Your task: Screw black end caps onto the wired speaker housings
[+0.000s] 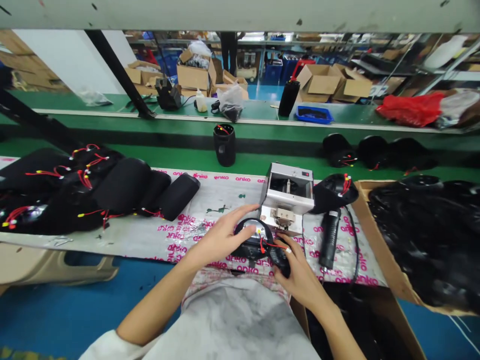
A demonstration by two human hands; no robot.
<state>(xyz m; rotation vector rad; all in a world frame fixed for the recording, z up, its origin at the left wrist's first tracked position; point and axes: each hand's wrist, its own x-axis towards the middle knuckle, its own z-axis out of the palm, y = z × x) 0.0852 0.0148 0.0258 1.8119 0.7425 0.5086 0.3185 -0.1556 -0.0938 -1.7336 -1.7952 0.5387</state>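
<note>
Round black housing (252, 240) sits in both hands, just above the lap and over the front edge of the bench, right in front of the silver bench machine (287, 197). Left hand (219, 239) lies over its top and left side, fingers (243, 220) spread wide and pressing on it. Right hand (296, 270) is closed narrow around a black ribbed piece (280, 259) touching the housing's right side. Red wires (273, 245) run from the housing across toward the right hand.

Machine stands touching-close behind the housing, lid side open. To its right, a black cup-shaped part (335, 192) with red wires, and a black cylinder (330, 239) lying on the printed plastic sheet (225, 200). Further left on the sheet, a long row of black speaker parts (75, 192) with red leads. Right of the bench, a cardboard box (375, 235) piled with black parts (423, 240). Behind, a green conveyor (240, 160) with an upright black cylinder (224, 145) on it; a blue tray (314, 114) sits further back.
</note>
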